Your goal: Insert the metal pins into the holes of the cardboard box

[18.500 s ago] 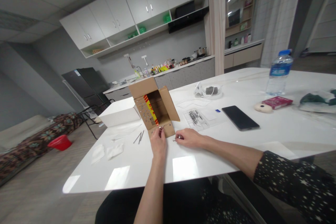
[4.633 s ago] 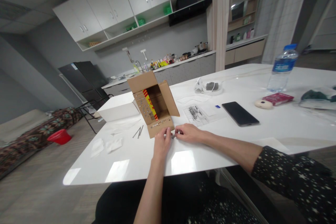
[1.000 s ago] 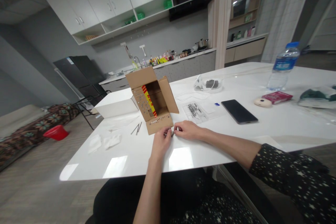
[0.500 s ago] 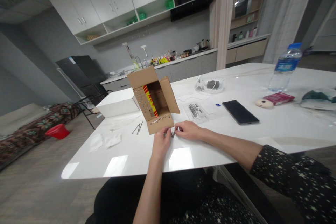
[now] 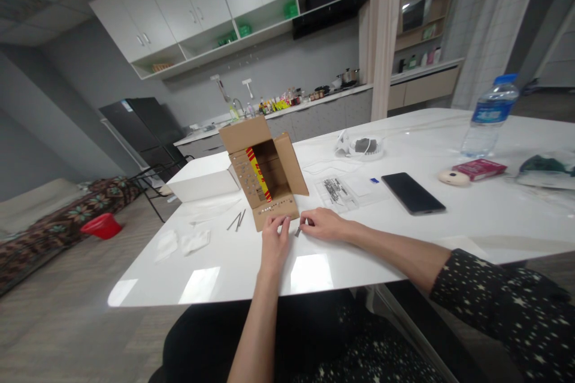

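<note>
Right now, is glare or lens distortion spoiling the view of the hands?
Head view: bright glare patches on the white table just below the left hand and right hand; wide-angle lens bends the edges; the small screw is too tiny to resolve.

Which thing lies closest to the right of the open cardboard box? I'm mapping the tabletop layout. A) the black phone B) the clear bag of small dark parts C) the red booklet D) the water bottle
B: the clear bag of small dark parts lies just right of the cardboard box, with the black phone farther right.
</note>
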Available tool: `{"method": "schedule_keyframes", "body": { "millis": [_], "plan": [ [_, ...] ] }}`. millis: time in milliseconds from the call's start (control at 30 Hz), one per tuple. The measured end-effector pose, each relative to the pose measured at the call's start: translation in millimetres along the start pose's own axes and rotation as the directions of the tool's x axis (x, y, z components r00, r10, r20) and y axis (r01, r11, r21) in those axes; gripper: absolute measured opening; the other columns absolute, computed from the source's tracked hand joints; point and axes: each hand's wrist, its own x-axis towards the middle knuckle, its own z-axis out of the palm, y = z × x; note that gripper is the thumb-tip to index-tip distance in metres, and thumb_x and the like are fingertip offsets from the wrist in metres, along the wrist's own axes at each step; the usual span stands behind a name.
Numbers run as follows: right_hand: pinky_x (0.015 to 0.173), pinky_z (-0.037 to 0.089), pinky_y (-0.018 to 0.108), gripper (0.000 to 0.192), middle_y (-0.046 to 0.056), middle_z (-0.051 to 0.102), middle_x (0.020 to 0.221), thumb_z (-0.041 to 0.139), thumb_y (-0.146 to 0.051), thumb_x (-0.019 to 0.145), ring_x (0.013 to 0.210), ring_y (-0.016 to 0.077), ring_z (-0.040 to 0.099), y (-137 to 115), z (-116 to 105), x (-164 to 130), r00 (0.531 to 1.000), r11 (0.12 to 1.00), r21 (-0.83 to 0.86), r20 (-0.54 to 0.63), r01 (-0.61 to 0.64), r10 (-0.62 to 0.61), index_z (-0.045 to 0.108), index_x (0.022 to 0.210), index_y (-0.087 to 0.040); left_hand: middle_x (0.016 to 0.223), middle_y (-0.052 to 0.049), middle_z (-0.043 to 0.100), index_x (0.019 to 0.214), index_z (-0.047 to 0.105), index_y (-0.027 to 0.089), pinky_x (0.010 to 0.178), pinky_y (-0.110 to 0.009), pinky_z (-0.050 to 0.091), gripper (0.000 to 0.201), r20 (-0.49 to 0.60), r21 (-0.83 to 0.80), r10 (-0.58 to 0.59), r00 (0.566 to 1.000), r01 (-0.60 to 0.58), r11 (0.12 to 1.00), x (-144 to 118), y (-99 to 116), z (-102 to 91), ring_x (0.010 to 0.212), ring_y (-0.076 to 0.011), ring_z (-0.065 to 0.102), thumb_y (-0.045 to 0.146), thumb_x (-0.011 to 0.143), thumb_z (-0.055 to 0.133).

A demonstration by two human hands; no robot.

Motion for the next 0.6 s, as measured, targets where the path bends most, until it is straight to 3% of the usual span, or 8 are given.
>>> {"method": "schedule_keyframes", "body": {
  "millis": [267, 433, 600],
  "plan": [
    [0.063, 0.035, 0.024, 0.025, 0.003, 0.071, 0.082, 0.052, -0.034, 0.086, 0.073, 0.0169, 0.06, -0.2, 0.0, 0.2, 1.0, 1.0, -0.009, -0.001, -0.006, 0.006, 0.071, 0.096, -0.021, 0.096, -0.007, 0.068, 0.096, 0.07, 0.018, 0.078, -0.03, 0.05, 0.021, 0.08, -0.014, 0.016, 0.997, -0.015, 1.0, 0.6, -2.2, 0.5, 0.086, -0.0167, 0.062, 0.03, 0.089, 0.054],
    [0.062, 0.034, 0.025, 0.024, 0.003, 0.071, 0.083, 0.052, -0.034, 0.087, 0.073, 0.0171, 0.061, -2.0, -1.8, -0.1, 1.0, 1.0, -0.017, 0.006, -0.011, 0.011, 0.071, 0.096, -0.021, 0.092, -0.005, 0.069, 0.117, 0.063, 0.019, 0.076, -0.029, 0.05, 0.031, 0.065, -0.031, -0.027, 0.998, 0.029, 0.999, -0.4, -4.1, 1.0, 0.08, -0.0153, 0.062, 0.027, 0.088, 0.055],
    [0.062, 0.035, 0.025, 0.024, 0.003, 0.071, 0.082, 0.052, -0.033, 0.086, 0.073, 0.0174, 0.061, -2.6, -1.6, -0.2, 1.0, 1.0, -0.014, -0.005, 0.0, 0.0, 0.071, 0.096, -0.022, 0.101, -0.006, 0.069, 0.107, 0.068, 0.022, 0.078, -0.029, 0.05, 0.024, 0.089, -0.02, 0.032, 0.996, -0.03, 0.999, -1.2, -5.2, 1.6, 0.088, -0.0163, 0.063, 0.027, 0.09, 0.052]
  ]
}}
